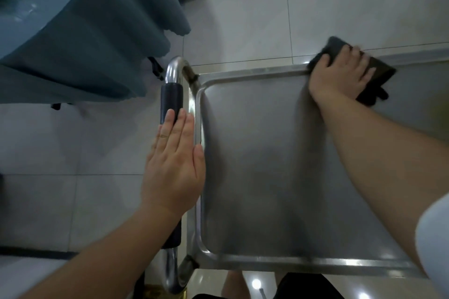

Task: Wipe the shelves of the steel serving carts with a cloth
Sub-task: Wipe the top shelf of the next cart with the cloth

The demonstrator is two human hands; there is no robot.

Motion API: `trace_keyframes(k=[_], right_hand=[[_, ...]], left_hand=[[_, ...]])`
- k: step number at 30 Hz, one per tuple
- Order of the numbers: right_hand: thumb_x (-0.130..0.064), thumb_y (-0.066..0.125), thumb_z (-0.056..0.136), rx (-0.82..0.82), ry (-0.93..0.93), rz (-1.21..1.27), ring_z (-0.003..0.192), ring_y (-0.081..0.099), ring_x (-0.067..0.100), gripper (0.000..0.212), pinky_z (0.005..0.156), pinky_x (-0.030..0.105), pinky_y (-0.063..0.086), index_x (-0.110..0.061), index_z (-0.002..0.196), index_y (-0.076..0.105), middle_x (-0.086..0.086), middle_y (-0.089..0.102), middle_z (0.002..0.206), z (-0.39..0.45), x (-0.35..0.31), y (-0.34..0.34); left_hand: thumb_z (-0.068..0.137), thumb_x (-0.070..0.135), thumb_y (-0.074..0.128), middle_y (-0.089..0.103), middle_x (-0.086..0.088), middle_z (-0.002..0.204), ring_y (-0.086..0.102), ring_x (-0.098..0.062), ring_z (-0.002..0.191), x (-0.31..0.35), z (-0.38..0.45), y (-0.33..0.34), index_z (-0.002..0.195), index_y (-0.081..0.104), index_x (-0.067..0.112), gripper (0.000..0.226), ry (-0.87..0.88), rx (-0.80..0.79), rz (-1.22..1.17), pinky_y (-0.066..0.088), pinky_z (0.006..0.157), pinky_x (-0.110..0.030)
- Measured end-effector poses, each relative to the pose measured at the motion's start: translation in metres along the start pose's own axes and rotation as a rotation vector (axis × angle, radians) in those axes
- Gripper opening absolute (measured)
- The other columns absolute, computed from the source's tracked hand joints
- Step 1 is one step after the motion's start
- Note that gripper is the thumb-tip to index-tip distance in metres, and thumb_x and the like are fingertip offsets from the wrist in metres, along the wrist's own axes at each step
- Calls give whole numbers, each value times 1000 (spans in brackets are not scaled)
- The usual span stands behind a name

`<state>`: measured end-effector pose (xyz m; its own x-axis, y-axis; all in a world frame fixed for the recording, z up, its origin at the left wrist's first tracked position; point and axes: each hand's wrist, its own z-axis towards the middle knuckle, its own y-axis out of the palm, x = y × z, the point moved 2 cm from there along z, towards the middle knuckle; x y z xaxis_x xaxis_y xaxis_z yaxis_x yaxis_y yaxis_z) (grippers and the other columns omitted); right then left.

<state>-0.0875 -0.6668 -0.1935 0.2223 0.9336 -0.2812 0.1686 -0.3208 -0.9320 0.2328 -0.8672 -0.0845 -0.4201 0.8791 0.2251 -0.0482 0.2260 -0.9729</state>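
The steel cart's top shelf (262, 165) fills the middle of the view, with a raised rim all round. My right hand (340, 75) presses a dark cloth (374, 75) onto the shelf's far rim, fingers spread flat over it. My left hand (173, 160) lies flat with straight fingers on the cart's black-padded push handle (171, 99) at the shelf's left end. The lower shelves are hidden under the top one.
A round table draped in a blue-green tablecloth (92, 39) stands close to the cart's far left corner. Pale floor tiles (267, 7) surround the cart. My legs show below the shelf's near rim.
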Motion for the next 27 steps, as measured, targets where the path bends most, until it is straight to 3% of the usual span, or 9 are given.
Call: trace_keyframes(k=[6, 10, 13, 16, 18, 22, 27], right_hand=[[-54, 26, 103, -198, -578, -78, 160, 2, 23, 72, 128, 49, -5, -21, 166, 17, 0, 13, 174, -135, -114, 68], [-45, 9, 100, -363, -809, -136, 160, -7, 24, 71, 128, 50, -5, -20, 167, 4, 1, 1, 175, -212, -134, 87], [-41, 31, 104, -399, -1013, -220, 159, -13, 26, 76, 128, 51, -2, -16, 165, -8, 3, -8, 174, -254, -108, 82], [-44, 46, 102, -467, -1100, -163, 160, -9, 23, 87, 129, 50, 0, -12, 164, -6, 5, 0, 174, -286, -73, 76], [-51, 42, 103, -477, -1118, -125, 160, -8, 21, 86, 129, 48, -3, -14, 165, -4, 4, 2, 174, -307, -49, 76], [-54, 29, 106, -578, -1229, -101, 160, -2, 19, 64, 129, 48, -3, -26, 164, 22, -3, 18, 173, -357, 13, 76], [-55, 23, 107, -610, -1202, -137, 157, -20, 11, 65, 127, 45, -12, -33, 166, 7, -12, -2, 174, -386, 99, 67]], left_hand=[[109, 36, 24, 22, -3, 174, 3, -11, 162, 0, 0, -1, 165, 28, 11, 61, -4, 15, 3, 2, 132, -33], [109, 33, 26, 25, -7, 173, 7, -16, 163, 1, 2, 0, 164, 30, 8, 61, -5, 24, 23, 1, 131, -31], [108, 31, 29, 24, -9, 173, 9, -19, 163, 2, 2, 0, 164, 30, 7, 61, 1, 29, 40, -1, 131, -30], [109, 31, 29, 22, -5, 174, 5, -16, 163, 3, -1, -1, 165, 28, 9, 60, 0, 36, 54, -6, 129, -25], [111, 34, 25, 20, -2, 175, 3, -13, 163, 5, -2, -1, 166, 26, 12, 59, -16, 41, 54, -8, 129, -24], [112, 38, 24, 23, -2, 174, 5, -14, 163, 10, -1, -4, 166, 26, 15, 59, -32, 28, 41, -2, 129, -30], [113, 38, 26, 19, -3, 175, 0, -19, 163, 13, -3, -8, 168, 20, 18, 58, 2, -9, 55, -1, 130, -38]])
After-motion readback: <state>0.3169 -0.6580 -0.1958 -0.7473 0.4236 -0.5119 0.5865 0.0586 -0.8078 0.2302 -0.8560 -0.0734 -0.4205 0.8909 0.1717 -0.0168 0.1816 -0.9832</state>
